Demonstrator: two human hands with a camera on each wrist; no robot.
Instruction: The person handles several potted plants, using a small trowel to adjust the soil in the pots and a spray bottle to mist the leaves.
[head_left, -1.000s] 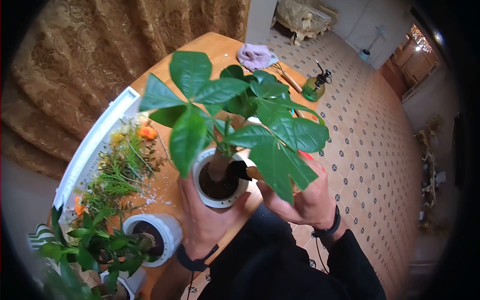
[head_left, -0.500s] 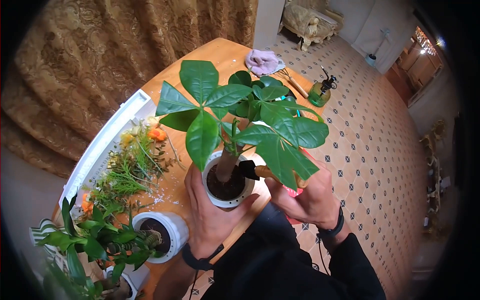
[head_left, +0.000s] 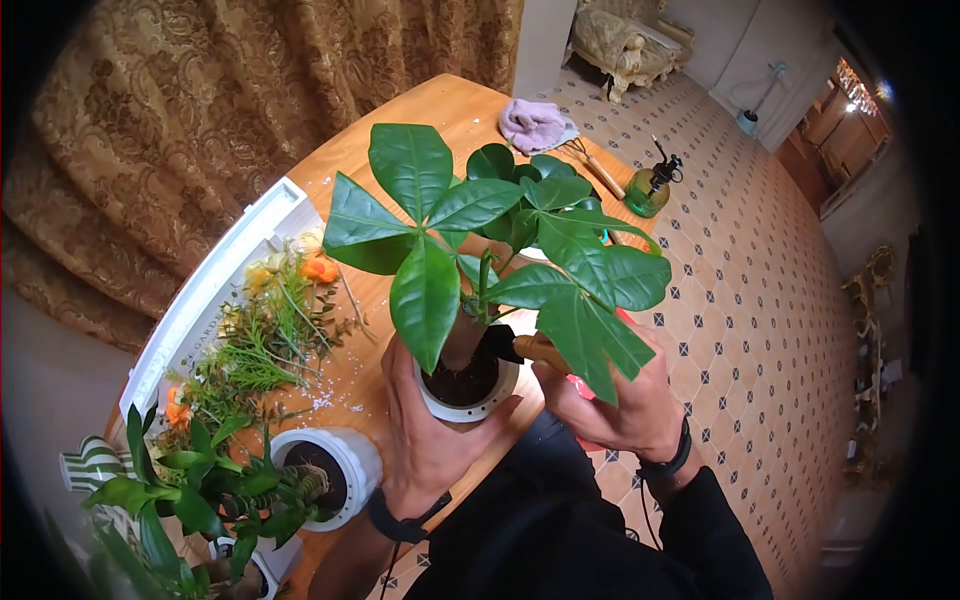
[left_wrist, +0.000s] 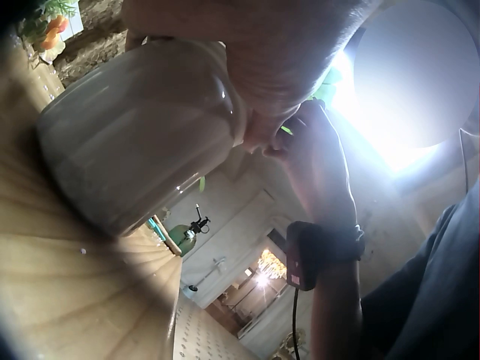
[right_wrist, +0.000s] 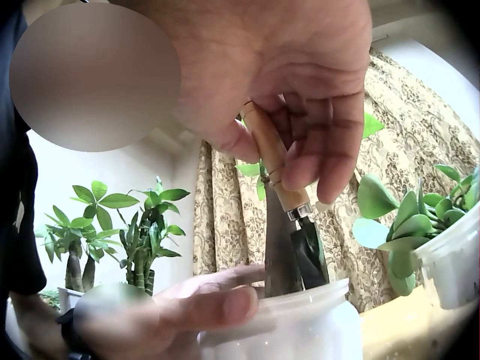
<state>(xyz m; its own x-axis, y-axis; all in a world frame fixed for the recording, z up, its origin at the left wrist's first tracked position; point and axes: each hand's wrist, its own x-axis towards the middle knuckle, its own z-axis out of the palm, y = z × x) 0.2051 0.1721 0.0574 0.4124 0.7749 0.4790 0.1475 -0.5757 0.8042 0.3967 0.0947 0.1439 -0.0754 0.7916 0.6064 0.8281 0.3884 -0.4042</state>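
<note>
A leafy plant (head_left: 410, 165) with one thick trunk (head_left: 462, 338) stands in a white pot (head_left: 470, 411) with dark soil inside. My left hand (head_left: 430, 445) holds this pot, thumb along the near side and fingers around the left. Close to the pot's right rim, my right hand (head_left: 632, 408) grips the wooden handle (right_wrist: 270, 146) of a small trowel. Its black blade (right_wrist: 307, 251) points down inside the rim, next to the trunk. Broad leaves cover part of the right hand in the head view, and the blade's tip is hidden below the rim.
A second white pot (head_left: 350, 462) with a plant stands at the left. Cut flowers and greenery (head_left: 265, 340) lie beside a long white tray (head_left: 220, 285). Toward the back are a purple cloth (head_left: 532, 125), a hand rake (head_left: 603, 178), a green spray bottle (head_left: 648, 192) and a potted succulent (right_wrist: 412, 217).
The head view has shifted, so the table and pots appear further right. Both hands keep their holds, and the trowel blade stays beside the trunk with more of its handle showing.
</note>
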